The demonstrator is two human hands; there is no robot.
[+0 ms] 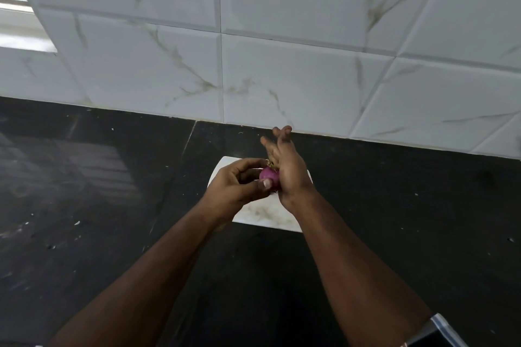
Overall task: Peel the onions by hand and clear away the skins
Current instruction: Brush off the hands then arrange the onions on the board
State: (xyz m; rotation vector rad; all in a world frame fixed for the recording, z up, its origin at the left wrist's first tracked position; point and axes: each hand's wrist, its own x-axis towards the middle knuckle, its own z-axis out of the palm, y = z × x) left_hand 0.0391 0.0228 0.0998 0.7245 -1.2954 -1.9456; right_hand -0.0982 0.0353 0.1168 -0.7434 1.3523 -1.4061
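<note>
A small purple onion point(269, 174) sits between my two hands, above a white marble-patterned board point(265, 215) on the black counter. My left hand point(238, 186) grips the onion, its thumb across the front and its fingers curled over the top. My right hand point(286, 166) stands edge-on against the onion's right side, fingers straight and pointing away from me toward the wall. The onion's dry root tuft shows at its top. Most of the onion's right side is hidden behind my right hand.
The black stone counter point(394, 205) runs left and right, with small pale specks scattered on it. A tiled white wall point(282, 65) rises right behind the board. A window sill point(22, 36) is at the upper left.
</note>
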